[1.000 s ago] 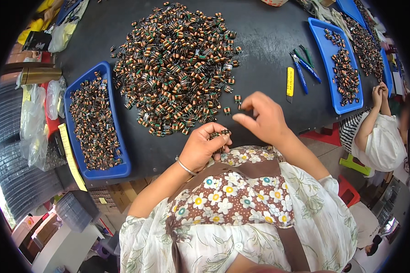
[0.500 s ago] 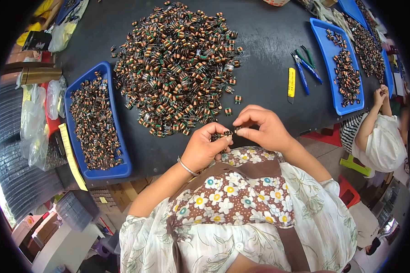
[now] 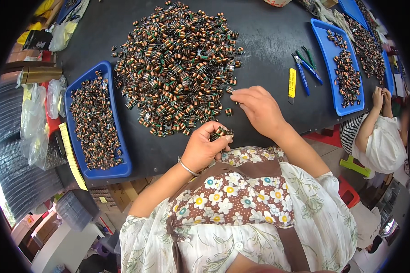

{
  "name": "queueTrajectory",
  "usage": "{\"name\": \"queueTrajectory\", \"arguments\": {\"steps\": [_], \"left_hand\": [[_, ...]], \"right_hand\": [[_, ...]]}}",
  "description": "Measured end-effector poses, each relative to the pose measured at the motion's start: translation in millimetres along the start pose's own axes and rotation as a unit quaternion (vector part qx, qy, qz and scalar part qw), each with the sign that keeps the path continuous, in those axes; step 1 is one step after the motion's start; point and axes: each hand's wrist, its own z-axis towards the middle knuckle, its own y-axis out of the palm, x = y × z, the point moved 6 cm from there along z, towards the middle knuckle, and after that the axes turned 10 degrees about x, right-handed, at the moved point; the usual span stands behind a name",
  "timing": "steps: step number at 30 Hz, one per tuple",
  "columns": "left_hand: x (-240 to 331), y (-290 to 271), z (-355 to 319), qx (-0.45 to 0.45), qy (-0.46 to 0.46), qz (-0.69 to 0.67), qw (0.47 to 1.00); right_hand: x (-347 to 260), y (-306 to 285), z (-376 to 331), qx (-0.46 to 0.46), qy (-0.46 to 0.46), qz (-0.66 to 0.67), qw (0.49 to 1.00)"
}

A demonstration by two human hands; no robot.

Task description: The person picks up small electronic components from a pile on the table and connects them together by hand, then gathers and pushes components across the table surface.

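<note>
Left hand (image 3: 201, 144) closed around small copper-wound coils (image 3: 221, 132), their long axes and direction too tiny to tell

Workshop: heaped coils (image 3: 177, 68), blue trays (image 3: 324, 41), pliers (image 3: 303, 78)

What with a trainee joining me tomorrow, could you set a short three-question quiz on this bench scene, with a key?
1. Multiple choice: what does the left hand hold?
A) a plastic bag
B) several copper-wound components
C) a bracelet
2. True or false: in the picture, the yellow utility knife lies between the pile of components and the blue-handled pliers.
3. Fill in the colour: the tray to the left of the pile of components is ____.

Key: 1 B; 2 true; 3 blue.
</note>
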Motion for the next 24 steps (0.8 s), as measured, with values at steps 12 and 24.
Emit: {"name": "queueTrajectory", "arguments": {"steps": [12, 24], "left_hand": [[-2.1, -0.6, -1.8, -0.089, -0.002, -0.096, 0.991], [-1.1, 3.6, -1.0, -0.199, -0.046, -0.191, 0.960]], "right_hand": [[14.3, 8.0, -19.3, -0.120, 0.284, 0.264, 0.914], [0.9, 17.7, -24.2, -0.158, 0.340, 0.407, 0.833]]}}
